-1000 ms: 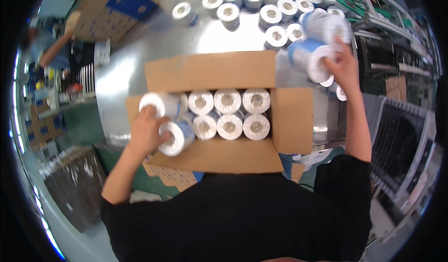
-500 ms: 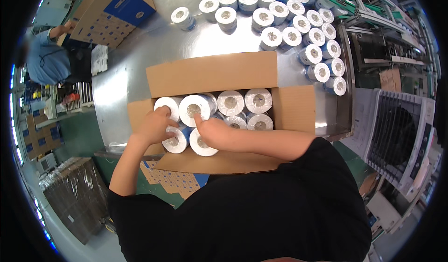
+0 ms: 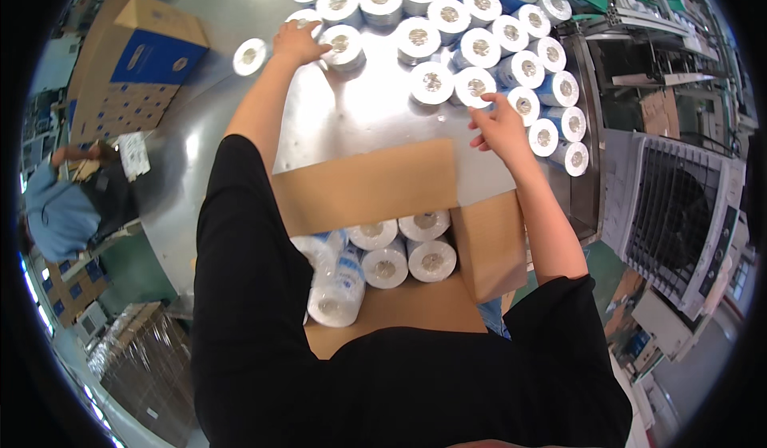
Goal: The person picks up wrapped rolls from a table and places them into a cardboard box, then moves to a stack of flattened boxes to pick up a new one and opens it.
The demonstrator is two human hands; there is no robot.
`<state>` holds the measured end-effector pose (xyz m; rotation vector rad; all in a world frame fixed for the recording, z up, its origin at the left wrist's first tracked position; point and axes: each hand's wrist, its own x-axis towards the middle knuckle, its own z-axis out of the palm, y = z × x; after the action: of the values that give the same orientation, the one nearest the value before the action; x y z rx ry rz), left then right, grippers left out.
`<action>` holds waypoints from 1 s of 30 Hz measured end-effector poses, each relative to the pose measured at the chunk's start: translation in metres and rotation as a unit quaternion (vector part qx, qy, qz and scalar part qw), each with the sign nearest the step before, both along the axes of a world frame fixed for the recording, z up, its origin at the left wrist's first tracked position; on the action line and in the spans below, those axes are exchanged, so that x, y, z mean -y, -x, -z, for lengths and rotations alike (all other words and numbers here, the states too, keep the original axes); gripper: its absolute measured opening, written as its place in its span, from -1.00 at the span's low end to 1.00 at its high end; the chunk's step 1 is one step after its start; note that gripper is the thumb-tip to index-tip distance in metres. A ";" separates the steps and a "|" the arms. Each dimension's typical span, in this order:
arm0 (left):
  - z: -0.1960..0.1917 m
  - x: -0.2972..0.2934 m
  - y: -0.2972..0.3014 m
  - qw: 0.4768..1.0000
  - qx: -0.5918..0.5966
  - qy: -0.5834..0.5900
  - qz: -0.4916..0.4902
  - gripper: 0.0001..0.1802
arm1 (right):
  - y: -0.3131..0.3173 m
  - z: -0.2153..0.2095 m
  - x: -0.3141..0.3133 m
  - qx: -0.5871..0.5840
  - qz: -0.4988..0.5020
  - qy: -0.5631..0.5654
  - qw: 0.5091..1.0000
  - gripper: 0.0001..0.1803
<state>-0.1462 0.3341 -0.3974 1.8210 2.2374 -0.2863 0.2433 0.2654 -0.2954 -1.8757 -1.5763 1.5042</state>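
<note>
An open cardboard box (image 3: pixel 375 184) stands before me on a shiny metal table (image 3: pixel 351 120), with several white wrapped rolls (image 3: pixel 395 252) inside. Many more of these rolls (image 3: pixel 479 41) stand on end at the far side of the table. My left hand (image 3: pixel 297 42) reaches far out and touches one roll (image 3: pixel 342 45) at the near left of that group. My right hand (image 3: pixel 499 124), fingers apart, touches the rim of another roll (image 3: pixel 474 86). Neither hand has lifted anything.
A lone roll (image 3: pixel 249 55) stands apart at the left. A blue-and-brown carton (image 3: pixel 136 57) sits at the far left. Another person in blue (image 3: pixel 60 208) works at the left. A grey machine with a grille (image 3: pixel 679 208) stands to the right.
Both hands have left the box and stretched forward to the rolls on the table. My view has tilted toward the far side of the table.
</note>
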 end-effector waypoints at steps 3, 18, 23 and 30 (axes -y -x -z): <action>0.021 -0.029 -0.029 0.996 -0.017 0.069 -0.049 -0.20 | -0.009 0.039 -0.011 0.087 0.023 0.090 0.992 -0.19; -0.161 0.105 0.014 0.883 0.445 -0.045 -0.144 -0.73 | -0.049 0.108 -0.105 0.202 -0.349 -0.122 0.907 -0.11; -0.243 0.267 -0.024 0.577 0.692 0.063 -0.429 -0.67 | -0.041 0.139 -0.101 0.163 -0.262 -0.133 0.942 -0.15; -0.264 0.303 -0.159 0.903 0.413 0.120 -0.005 -0.57 | -0.077 0.020 -0.041 0.118 -0.174 -0.179 0.961 -0.26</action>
<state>0.0124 0.0307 -0.1336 1.4149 1.5305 0.1866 0.3200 0.3062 -0.3152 -1.6785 -2.2103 1.0347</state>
